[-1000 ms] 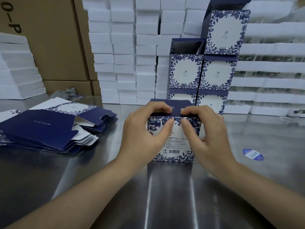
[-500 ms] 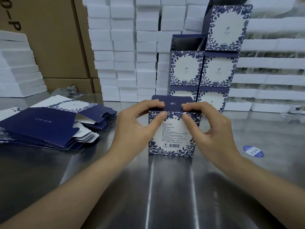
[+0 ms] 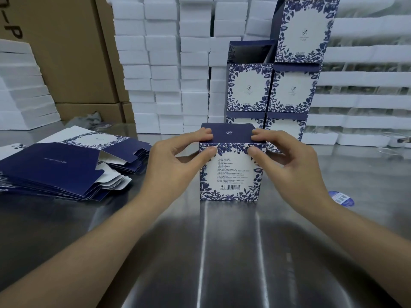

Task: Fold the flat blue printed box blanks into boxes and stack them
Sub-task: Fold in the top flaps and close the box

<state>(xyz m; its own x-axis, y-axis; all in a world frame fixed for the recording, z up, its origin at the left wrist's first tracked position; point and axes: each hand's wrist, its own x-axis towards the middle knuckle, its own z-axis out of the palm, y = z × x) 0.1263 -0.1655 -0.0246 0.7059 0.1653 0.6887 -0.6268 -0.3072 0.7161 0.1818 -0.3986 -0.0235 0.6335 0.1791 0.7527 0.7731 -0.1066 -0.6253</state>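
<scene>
Head view, left hand: fingers on the dark lid, thumb on the printed front, pinching the top left corner of the box.
Right hand: pinches the top right corner the same way.
Box: upright on the counter between both hands, lid down.
Pile: flat blanks, fanned out left of the left hand.
Stack: folded boxes beyond the hands.
</scene>
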